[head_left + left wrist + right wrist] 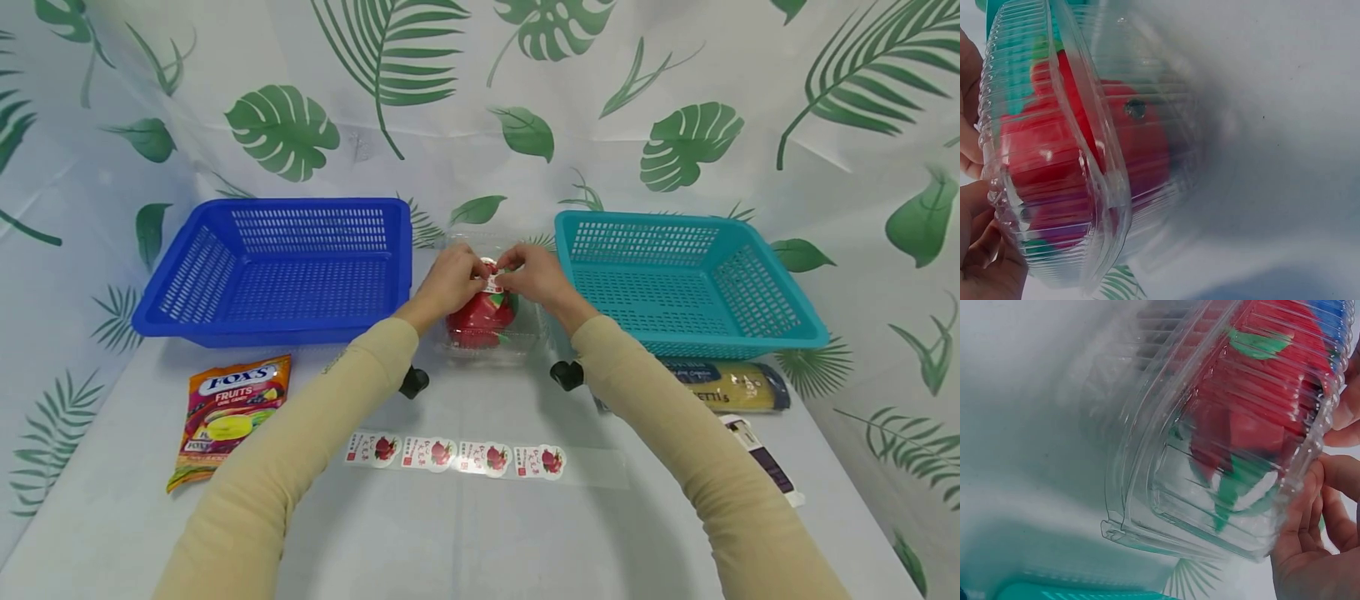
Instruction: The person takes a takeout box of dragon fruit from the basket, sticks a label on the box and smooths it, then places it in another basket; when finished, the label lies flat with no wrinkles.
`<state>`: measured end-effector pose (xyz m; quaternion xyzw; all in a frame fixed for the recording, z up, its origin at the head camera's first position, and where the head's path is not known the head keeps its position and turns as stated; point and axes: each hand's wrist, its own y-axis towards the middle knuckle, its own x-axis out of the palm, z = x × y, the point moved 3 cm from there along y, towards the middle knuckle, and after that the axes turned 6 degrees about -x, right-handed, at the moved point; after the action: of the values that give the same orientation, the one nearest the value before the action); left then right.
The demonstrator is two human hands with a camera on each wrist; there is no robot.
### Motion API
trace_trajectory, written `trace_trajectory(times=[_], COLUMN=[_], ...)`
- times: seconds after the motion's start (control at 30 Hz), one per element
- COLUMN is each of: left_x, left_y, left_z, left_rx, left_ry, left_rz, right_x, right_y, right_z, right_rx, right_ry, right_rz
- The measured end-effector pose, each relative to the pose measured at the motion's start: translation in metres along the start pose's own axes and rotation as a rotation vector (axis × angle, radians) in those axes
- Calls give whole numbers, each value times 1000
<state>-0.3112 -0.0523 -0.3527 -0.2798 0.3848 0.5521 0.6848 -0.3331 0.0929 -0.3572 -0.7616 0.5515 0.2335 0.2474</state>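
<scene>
A clear plastic clamshell box (525, 333) with red, green-leaved fruit-like pieces (476, 321) inside stands between two baskets. Over its lid, a white sticker with a red fruit print (492, 283) lies between both hands. My left hand (455, 277) pinches the sticker's left side with thumb and fingertips, while my right hand (532, 273) pinches it from the right. Both wrist views show the ribbed lid (1041, 150) from the side, with left fingers (988, 250) and right fingers (1304, 506) bent at its top; the sticker is hidden there.
A blue basket (273, 329) is at left, a teal basket (742, 337) at right. Nearer lie a strip of several fruit stickers (457, 457), a Fox's candy bag (228, 417), a spaghetti pack (742, 387) partly behind the right sleeve, and a white-and-dark packet (765, 458).
</scene>
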Motion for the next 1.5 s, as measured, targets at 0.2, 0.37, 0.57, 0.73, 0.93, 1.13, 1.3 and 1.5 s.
trace_trajectory(times=[0.2,0.37,0.57,0.73,0.93,1.13,1.3,1.5], left_x=[-1,-1,0,1,0,-2,-3,-6], left_y=[-1,0,1,3,4,4,5,6], left_z=[3,3,1,0,-2,-3,-2,-2], left_rx=[20,7,-23,-35,-72,-111,-113,-122], left_ry=[54,62,50,28,-20,-47,-40,-47], left_rz=[-26,-25,-26,-24,-56,-104,-127,-148], right_x=[-1,-3,-6,-7,-6,-5,-4,-4], right_y=[-1,-1,0,0,0,-1,-1,-1], right_z=[1,1,2,4,6,6,6,7], right_rx=[8,13,-1,-17,-4,-17,-30,17], right_ry=[1,-12,-41,-18,26,27,-1,25], right_rz=[-39,-75,-123,-134,-126,-115,-108,-105])
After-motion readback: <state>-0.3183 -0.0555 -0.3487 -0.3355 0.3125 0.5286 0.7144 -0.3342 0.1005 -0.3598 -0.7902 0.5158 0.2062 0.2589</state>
